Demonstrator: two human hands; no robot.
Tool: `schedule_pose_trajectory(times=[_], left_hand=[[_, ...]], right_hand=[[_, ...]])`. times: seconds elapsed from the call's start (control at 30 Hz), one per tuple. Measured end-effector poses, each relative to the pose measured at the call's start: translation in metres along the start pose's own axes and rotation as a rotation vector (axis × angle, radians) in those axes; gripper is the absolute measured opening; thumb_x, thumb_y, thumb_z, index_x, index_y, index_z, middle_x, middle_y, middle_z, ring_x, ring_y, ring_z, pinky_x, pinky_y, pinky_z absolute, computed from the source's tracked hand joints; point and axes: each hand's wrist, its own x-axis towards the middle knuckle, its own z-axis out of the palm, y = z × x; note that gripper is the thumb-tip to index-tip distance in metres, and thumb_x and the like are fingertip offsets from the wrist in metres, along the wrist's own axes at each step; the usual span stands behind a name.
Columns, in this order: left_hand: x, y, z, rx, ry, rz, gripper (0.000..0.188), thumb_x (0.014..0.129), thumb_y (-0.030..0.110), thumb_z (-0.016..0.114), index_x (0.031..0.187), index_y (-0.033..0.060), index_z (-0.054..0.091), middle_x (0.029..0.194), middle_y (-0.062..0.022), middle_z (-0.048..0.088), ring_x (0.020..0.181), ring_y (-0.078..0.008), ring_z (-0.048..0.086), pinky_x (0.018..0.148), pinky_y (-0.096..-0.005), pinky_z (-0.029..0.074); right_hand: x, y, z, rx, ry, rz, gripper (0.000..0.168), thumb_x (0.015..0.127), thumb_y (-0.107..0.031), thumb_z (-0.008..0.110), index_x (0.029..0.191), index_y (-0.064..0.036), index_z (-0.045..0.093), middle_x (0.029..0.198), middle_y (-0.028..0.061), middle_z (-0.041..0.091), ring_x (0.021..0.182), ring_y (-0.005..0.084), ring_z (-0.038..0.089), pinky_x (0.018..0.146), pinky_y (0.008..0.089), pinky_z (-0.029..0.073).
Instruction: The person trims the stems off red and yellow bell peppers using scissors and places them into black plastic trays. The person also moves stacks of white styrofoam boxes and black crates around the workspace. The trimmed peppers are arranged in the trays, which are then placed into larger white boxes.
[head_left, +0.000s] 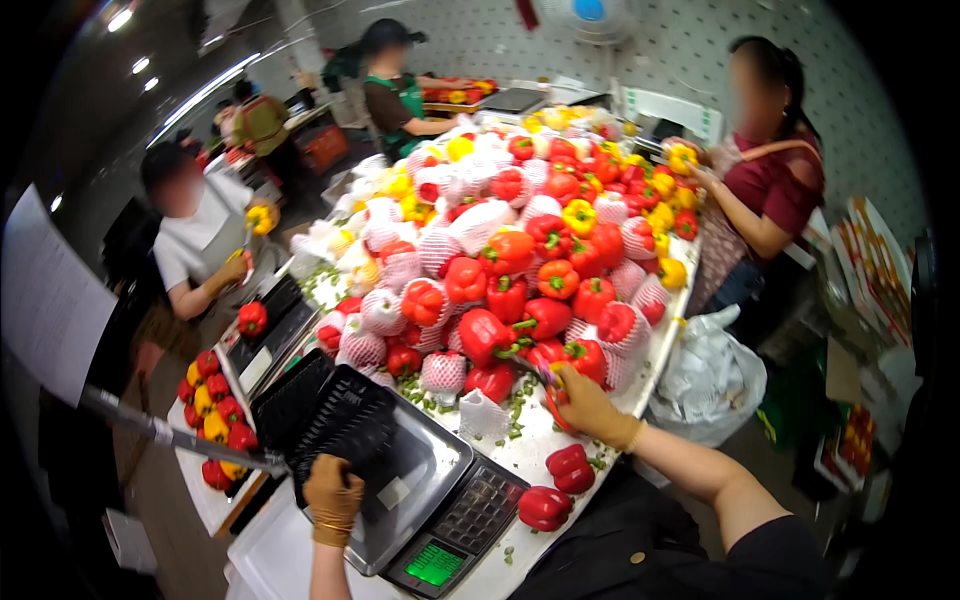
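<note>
My left hand (333, 493), in a tan glove, is closed at the edge of black plastic trays (352, 420) lying on a digital scale's steel pan (420, 465); whether it grips a tray I cannot tell. My right hand (592, 405), gloved too, holds red-handled pruning shears (556, 401), whose tip is near the green stem of a red bell pepper (484, 336) on the heap. Many red, orange and yellow peppers, several in foam net sleeves (442, 373), cover the white table. Two dark red peppers (570, 469) lie beside the scale's keypad (480, 508).
Cut green stems (517, 409) litter the tabletop. A clear plastic bag (705, 367) hangs at the right edge. Trayed peppers (214, 405) stand at the left, below a metal pole (180, 439) with a paper sheet. Co-workers stand left (210, 225), behind (394, 97) and right (772, 172).
</note>
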Motion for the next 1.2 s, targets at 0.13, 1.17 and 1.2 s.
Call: schedule_pose_trajectory(times=[0.13, 1.17, 1.2], left_hand=[[-0.033, 0.047, 0.020, -0.034, 0.051, -0.030, 0.020, 0.060, 0.005, 0.062, 0.077, 0.0098, 0.054, 0.074, -0.0076, 0.053, 0.069, -0.0272, 0.055, 0.057, -0.0385, 0.045], [-0.016, -0.020, 0.058, 0.149, -0.265, -0.436, 0.044, 0.083, 0.031, 0.061, 0.119, 0.0049, 0.055, 0.128, -0.0154, 0.051, 0.118, -0.0350, 0.046, 0.097, -0.0400, 0.041], [-0.017, -0.029, 0.063, 0.172, -0.281, -0.446, 0.053, 0.082, 0.037, 0.061, 0.122, 0.0037, 0.053, 0.131, -0.0182, 0.048, 0.122, -0.0383, 0.043, 0.100, -0.0416, 0.039]], right_hand=[[0.099, 0.000, 0.012, -0.097, -0.027, -0.270, 0.047, 0.075, -0.019, 0.070, 0.114, -0.008, 0.047, 0.101, 0.0174, 0.058, 0.092, 0.0356, 0.059, 0.072, 0.0438, 0.049], [0.171, 0.025, 0.061, -0.462, -0.297, -0.473, 0.034, 0.081, -0.031, 0.063, 0.098, -0.003, 0.052, 0.089, 0.0173, 0.061, 0.078, 0.0336, 0.062, 0.065, 0.0422, 0.050], [0.170, 0.026, 0.062, -0.454, -0.289, -0.478, 0.035, 0.080, -0.031, 0.063, 0.098, -0.003, 0.052, 0.088, 0.0168, 0.062, 0.078, 0.0332, 0.062, 0.065, 0.0425, 0.050]])
